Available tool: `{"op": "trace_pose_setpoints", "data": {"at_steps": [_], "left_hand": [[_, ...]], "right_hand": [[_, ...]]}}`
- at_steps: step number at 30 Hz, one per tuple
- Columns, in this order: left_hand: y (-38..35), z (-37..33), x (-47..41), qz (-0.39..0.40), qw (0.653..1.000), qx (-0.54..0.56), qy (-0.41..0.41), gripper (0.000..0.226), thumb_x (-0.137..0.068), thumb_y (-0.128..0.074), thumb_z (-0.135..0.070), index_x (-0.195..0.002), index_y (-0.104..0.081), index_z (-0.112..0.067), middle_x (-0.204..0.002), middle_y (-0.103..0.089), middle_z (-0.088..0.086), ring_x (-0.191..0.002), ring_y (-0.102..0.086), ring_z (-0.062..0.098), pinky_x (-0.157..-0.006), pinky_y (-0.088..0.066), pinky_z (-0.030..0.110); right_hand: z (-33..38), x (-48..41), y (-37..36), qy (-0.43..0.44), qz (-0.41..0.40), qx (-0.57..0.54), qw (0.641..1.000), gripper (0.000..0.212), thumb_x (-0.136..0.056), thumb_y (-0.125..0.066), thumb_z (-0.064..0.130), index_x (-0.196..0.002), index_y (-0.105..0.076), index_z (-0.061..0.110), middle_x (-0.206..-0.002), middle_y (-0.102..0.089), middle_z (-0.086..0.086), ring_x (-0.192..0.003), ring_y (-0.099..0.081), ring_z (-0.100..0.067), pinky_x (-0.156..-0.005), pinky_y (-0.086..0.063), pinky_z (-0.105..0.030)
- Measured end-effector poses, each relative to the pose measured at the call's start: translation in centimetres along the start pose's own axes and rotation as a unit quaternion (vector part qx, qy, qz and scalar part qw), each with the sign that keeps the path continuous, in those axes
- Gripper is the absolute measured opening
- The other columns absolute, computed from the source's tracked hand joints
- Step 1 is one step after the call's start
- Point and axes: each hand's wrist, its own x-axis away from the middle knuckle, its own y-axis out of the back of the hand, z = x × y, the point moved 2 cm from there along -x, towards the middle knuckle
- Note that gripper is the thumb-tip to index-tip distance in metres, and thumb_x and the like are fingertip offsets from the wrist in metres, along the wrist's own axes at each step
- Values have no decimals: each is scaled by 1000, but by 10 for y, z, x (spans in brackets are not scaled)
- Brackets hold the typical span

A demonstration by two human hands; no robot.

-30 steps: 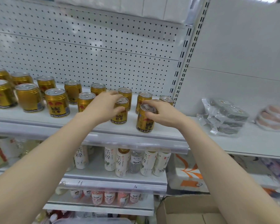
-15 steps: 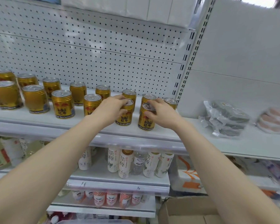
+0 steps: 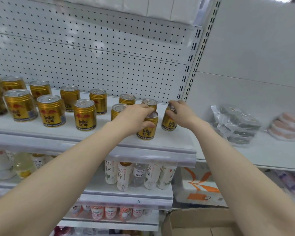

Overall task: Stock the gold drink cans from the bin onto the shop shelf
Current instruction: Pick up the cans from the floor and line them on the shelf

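Your left hand [image 3: 134, 116]: wrapped over the top and side of one gold can [image 3: 147, 126], thumb on its front, fingers across the lid. That can stands upright near the front edge of the shelf [image 3: 92, 140], toward the shelf's right end.

Your right hand [image 3: 180, 113]: closed on the upper part of a second gold can [image 3: 169, 122], fingers curled over its rim. This can leans slightly and sits at the shelf's right end, just beside the slotted upright [image 3: 194, 65]; whether its base is fully down cannot be told.

Shelf stock: further gold cans [image 3: 51, 110] stand upright in two loose rows, front and back, running from the left edge to your hands. Three of them [image 3: 127, 99] sit just behind your left hand, partly hidden by it.

Behind the shelf: white pegboard panel [image 3: 92, 57].

Shelf below: tall white bottles [image 3: 123, 176] with dark characters, standing close together under the right end, one clear bottle among them. Lower still, a row of small orange-and-white containers [image 3: 109, 212].

Adjoining bay to the right: clear-wrapped dark packets [image 3: 238, 125] stacked on a white ledge, pinkish packets [image 3: 288, 126] beyond them, blurred.

Bottom right corner: open cardboard box [image 3: 194, 222], contents not visible.
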Motion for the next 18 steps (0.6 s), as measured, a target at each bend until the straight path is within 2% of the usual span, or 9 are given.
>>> {"op": "trace_pose_setpoints", "data": {"at_steps": [4, 7, 14, 18], "left_hand": [[-5, 1, -1, -2, 1000, 27, 0, 60, -88, -61, -40, -142, -44, -18, -142, -48, 3, -124, -48, 26, -99, -41, 39], [-6, 2, -1, -1, 1000, 29, 0, 59, -88, -62, -40, -140, -46, -18, -143, -47, 3, -125, -47, 27, -100, -40, 41], [-7, 1, -1, -3, 1000, 19, -7, 60, -88, -61, -40, -141, -45, -18, -145, -45, 3, -127, -45, 26, -103, -38, 40], [0, 14, 8, -37, 999, -25, -9, 68, -84, -66, -43, -143, -41, -19, -148, -39, 5, -137, -30, 27, -111, -27, 41]], "right_hand": [[-5, 28, 3, 3, -10, 1, 1000, 49, -96, -49, 39, -140, -44, 18, -128, -47, -12, -115, -49, -31, -95, -45, -38], [-5, 44, 1, 26, -36, 7, 999, 49, -94, -52, 41, -137, -48, 16, -123, -49, -12, -114, -49, -30, -94, -42, -35], [-3, 50, -6, 21, -70, 20, 997, 52, -96, -49, 43, -139, -44, 15, -130, -46, -12, -123, -40, -31, -99, -36, -38], [-1, 48, 0, 36, -76, 83, 993, 50, -96, -45, 46, -137, -47, 17, -132, -49, -10, -121, -44, -31, -98, -38, -40]]}}
